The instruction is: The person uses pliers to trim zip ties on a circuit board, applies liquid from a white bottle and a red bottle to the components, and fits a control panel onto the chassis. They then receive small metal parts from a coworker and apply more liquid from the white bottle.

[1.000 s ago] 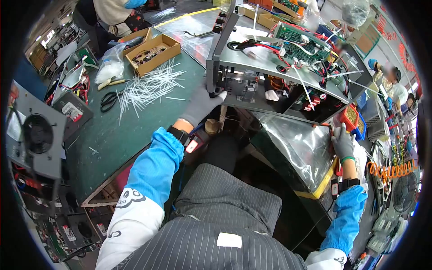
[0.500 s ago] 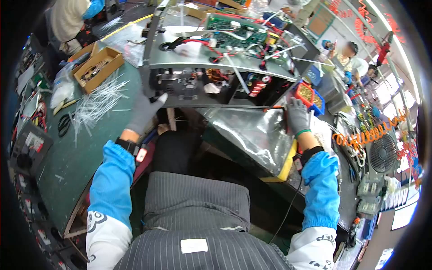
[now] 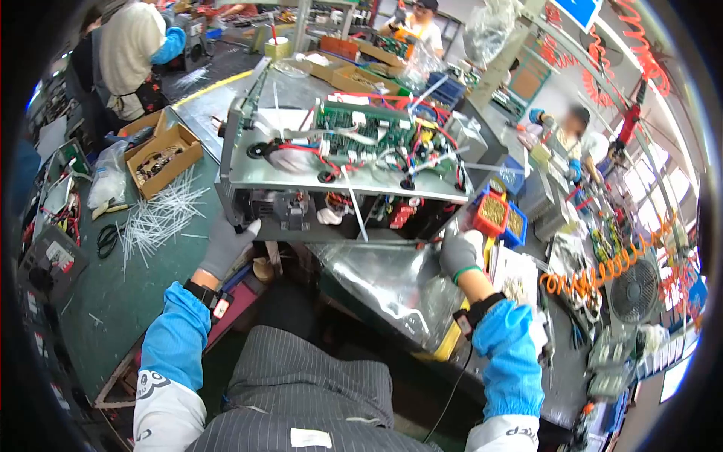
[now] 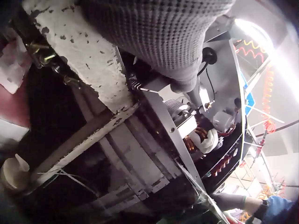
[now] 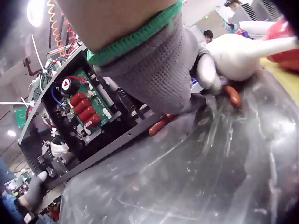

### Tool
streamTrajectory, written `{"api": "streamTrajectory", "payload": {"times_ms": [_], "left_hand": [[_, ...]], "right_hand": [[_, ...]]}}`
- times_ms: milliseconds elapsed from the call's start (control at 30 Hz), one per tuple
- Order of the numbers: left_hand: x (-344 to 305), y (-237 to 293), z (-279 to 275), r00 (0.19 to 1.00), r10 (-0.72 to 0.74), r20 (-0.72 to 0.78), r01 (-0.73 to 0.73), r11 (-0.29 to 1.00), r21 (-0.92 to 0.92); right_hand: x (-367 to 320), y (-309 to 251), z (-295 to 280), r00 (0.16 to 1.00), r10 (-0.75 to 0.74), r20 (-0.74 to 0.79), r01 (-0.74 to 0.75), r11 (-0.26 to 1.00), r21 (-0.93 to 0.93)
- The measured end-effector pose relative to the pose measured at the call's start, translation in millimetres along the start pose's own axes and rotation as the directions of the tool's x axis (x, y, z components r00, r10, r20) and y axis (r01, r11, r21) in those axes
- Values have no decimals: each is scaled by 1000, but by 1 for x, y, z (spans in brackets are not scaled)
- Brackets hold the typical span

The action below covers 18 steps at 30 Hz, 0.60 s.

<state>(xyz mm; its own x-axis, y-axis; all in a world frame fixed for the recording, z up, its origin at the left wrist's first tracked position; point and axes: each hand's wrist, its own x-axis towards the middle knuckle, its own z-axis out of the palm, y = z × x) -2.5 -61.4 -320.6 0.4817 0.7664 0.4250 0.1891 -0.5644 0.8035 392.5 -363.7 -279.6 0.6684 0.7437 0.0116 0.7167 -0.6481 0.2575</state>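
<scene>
An open metal chassis (image 3: 339, 184) of an electrical device, with a green circuit board (image 3: 361, 128), loose wires and white cable ties on top, stands at the bench's front edge. My gloved left hand (image 3: 230, 245) grips its lower left corner, thumb on the front edge; its other fingers are mostly hidden. At the lower right corner, my gloved right hand (image 3: 458, 252) holds the chassis end with bent fingers. Beside those fingers lie pieces of an orange-handled tool (image 5: 161, 125) on clear plastic sheeting (image 5: 187, 172). Red cylindrical components (image 5: 85, 112) show inside the chassis.
Left on the green bench (image 3: 158, 294) lie white cable ties (image 3: 162, 218), black scissors (image 3: 107, 239) and a cardboard box (image 3: 166, 158) of small parts. Red (image 3: 491, 213) and blue (image 3: 515, 226) bins stand right of the chassis. Other people work behind. A fan (image 3: 634, 290) stands far right.
The head view has swung and lifted. The chassis has turned squarer to me and shifted slightly; my right hand has moved left from the red bin toward the chassis corner. The left hand stays at its corner.
</scene>
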Motion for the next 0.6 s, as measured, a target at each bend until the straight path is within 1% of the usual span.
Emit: {"api": "streamTrajectory", "payload": {"times_ms": [33, 67, 100, 133, 167, 200, 233, 267, 300, 333, 400, 433, 467, 533, 600], "left_hand": [[0, -9, -1, 997, -64, 36, 63, 998, 31], [0, -12, 0, 999, -51, 14, 51, 998, 37], [-1, -13, -1, 998, -56, 38, 53, 995, 87], [-1, -13, -3, 996, -61, 61, 52, 989, 138], [0, -5, -3, 997, -58, 50, 50, 989, 138], [-1, 1, -3, 998, -55, 44, 49, 989, 137], [1, -4, 1, 999, -2, -35, 6, 994, 109], [4, -10, 0, 999, 7, -39, -2, 994, 111], [3, -4, 0, 1000, -13, -24, 14, 997, 70], [0, 1, -1, 999, -34, -3, 34, 999, 29], [-1, 7, -2, 1000, -19, 15, 18, 998, 55], [-2, 6, -1, 1000, -12, -9, 12, 1000, 29], [-1, 5, -1, 999, 1, -32, -1, 1000, 6], [1, -8, 3, 1000, 21, -4, -21, 998, 58], [2, -18, -1, 999, 35, 33, -39, 993, 109]], "right_hand": [[3, 4, 14, 999, -5, -39, 7, 998, 63], [12, 12, 32, 998, -66, 1, 66, 998, 10], [11, 12, 25, 993, -85, 78, 87, 996, -16], [12, 16, 27, 994, -95, 45, 96, 995, -19], [19, 24, 36, 998, -56, 14, 55, 997, 60], [15, 24, 31, 999, -49, -13, 50, 996, 78], [13, 23, 25, 998, -50, 34, 48, 997, 53], [12, 23, 21, 995, -48, 87, 46, 999, 28], [10, 24, 18, 995, -61, 83, 60, 998, 16], [6, 24, 4, 994, -44, 98, 41, 999, 31], [10, 35, -7, 992, -58, 115, 59, 998, -5], [3, 31, -23, 994, -61, 89, 63, 998, -19], [1, 29, -27, 992, -79, 101, 86, 994, -71], [-3, 25, -24, 997, -63, 52, 68, 992, -110], [-1, 27, -16, 998, -36, 49, 39, 997, -64]]}}
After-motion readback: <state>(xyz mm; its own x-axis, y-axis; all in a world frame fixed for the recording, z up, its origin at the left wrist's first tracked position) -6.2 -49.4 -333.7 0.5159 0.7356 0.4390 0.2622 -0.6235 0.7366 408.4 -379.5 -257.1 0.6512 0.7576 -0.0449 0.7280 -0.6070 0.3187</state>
